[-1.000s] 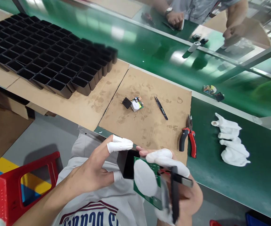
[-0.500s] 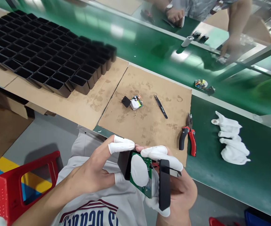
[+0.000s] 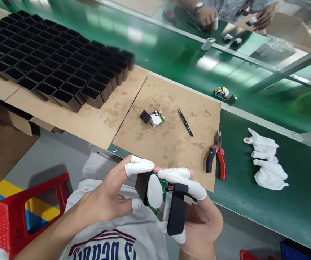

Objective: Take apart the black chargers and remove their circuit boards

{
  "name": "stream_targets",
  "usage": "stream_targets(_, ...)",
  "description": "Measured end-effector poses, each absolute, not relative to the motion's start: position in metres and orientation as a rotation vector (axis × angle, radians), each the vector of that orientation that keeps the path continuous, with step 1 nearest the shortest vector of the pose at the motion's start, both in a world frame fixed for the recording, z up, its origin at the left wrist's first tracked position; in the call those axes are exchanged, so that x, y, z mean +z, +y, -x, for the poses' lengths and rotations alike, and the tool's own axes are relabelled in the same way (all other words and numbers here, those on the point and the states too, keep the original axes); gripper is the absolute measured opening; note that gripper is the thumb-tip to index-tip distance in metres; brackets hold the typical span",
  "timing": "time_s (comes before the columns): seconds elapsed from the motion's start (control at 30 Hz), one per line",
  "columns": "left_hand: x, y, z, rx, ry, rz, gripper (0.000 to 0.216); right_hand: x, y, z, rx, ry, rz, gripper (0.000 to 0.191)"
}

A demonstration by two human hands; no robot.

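Both your hands are at work over your lap, just off the near edge of the bench [image 3: 247, 200]. Your left hand [image 3: 114, 195] is curled part-closed around a black case [image 3: 141, 185], covered fingers along the top, thumb low on the near side. Your right hand [image 3: 198, 207] is bent round a green circuit board [image 3: 161, 213] and a black end cap [image 3: 177, 209], fingers over the top; its grip underneath is partly hidden. The board sits between case and cap, its left end at the case mouth; how deep it goes, cannot tell. A white oval patch [image 3: 154, 191] covers much of the board's face; red wire shows near the cap. Metal prongs [image 3: 191, 199] stick out from the cap's outer side.

Beyond your hands, a cardboard sheet [image 3: 169, 144] carries a small board [image 3: 157, 118] beside a black plug [image 3: 145, 116], and tweezers [image 3: 185, 122] lying at a slant. Red-and-black pliers [image 3: 216, 155] lie across the sheet's right edge; crumpled white gloves or cloth [image 3: 266, 160] to their right. Rows of black cases [image 3: 58, 59] stand packed together at far left, mouths up.
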State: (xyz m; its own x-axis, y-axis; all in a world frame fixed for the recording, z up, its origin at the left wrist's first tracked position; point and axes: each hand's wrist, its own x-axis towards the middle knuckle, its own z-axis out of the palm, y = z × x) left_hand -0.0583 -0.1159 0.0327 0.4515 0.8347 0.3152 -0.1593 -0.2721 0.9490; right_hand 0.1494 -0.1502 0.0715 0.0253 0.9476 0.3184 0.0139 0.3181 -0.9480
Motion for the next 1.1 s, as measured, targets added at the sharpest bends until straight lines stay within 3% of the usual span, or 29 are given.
stream_targets(0.23,0.0376,-0.1137,0.0584,1.071,0.599,-1.550,0.081,0.0718,-0.1454,-0.1566,0.982,-1.433,0.972,0.060)
stream_targets(0.6,0.0319,-0.1140,0.0573,1.107,0.587,-1.548,0.085,0.0753,-0.1480,-0.1481,1.016,-1.366,0.965,0.040)
stream_targets(1.1,0.0327,-0.1139,0.0573,1.092,0.619,-1.577,0.080,0.0732,-0.1476,-0.1508,1.036,-1.409,1.006,0.056)
